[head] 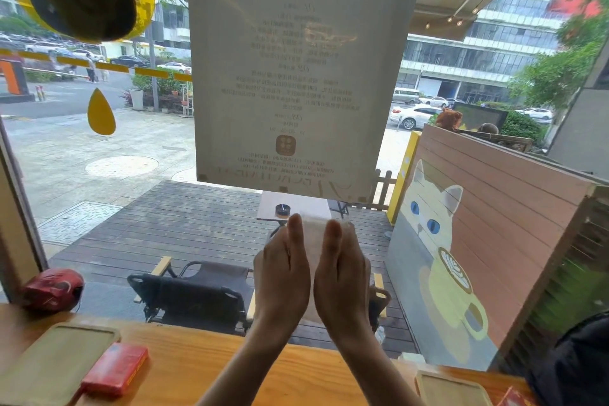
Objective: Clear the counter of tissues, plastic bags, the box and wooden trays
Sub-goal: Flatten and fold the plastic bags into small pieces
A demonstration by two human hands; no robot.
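Observation:
My left hand and my right hand are raised side by side in front of the window, fingers straight up and palms facing each other. Between them they hold a clear plastic bag, which is see-through and hard to outline. Below, on the orange wooden counter, a wooden tray lies at the left. A red box rests on its right edge. A second wooden tray sits at the lower right, cut off by the frame.
A window pane with a large paper poster stands just behind the counter. A red rounded object sits at the counter's far left. A dark bag lies at the right end, with a small red item next to the second tray.

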